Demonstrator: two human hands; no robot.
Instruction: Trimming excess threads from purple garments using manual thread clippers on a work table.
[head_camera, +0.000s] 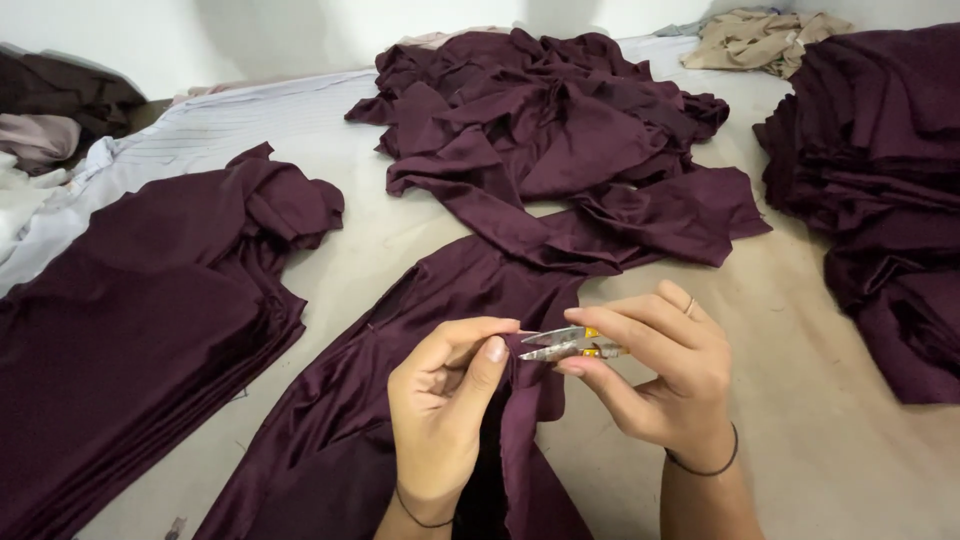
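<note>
While left hand (440, 400) pinches maroon garment (400, 400) fold at 6 o'clock, right hand (660, 375) grips thread snips (565, 343). Fabric likely light, limp, slippery; best pinched near seam. Crumpled pile (560, 130) at 12.

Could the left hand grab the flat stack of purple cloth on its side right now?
Probably not yet: the left hand is pinching the purple garment. The folded stack lies apart, with only bare table between.
</note>
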